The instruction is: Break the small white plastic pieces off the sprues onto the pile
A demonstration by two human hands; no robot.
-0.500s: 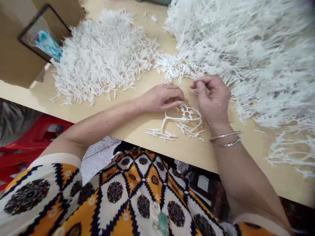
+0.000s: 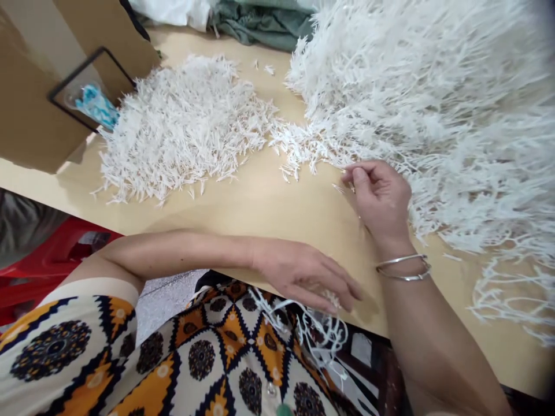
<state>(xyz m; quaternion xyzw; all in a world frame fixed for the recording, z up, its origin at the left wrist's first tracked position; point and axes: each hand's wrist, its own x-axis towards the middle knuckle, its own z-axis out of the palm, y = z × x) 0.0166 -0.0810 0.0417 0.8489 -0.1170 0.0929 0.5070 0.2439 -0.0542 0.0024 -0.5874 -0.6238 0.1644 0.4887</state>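
My left hand (image 2: 310,274) is low at the table's front edge, palm down, with its fingers loosely stretched. Beneath its thumb and fingers, a tangle of thin white branched strands (image 2: 323,332) hangs past the edge in front of the patterned shirt. My right hand (image 2: 384,199), with two silver bangles at the wrist, is closed in a pinch beside the large white pile. What its fingertips hold, if anything, is too small to make out. A tiny white sprig (image 2: 337,188) lies on the table near those fingertips.
A heap of short white sprigs (image 2: 186,127) lies at the left, a much larger pile of white branched pieces (image 2: 416,104) at the right. Loose white strands (image 2: 515,294) lie at the right front. A cardboard box (image 2: 34,86), dark green cloth (image 2: 260,23) and red stool (image 2: 56,248) are around.
My left hand has moved down towards me, and the white branched strands have gone from the tabletop to hanging over the front edge. My right hand keeps its pinch in nearly the same place.
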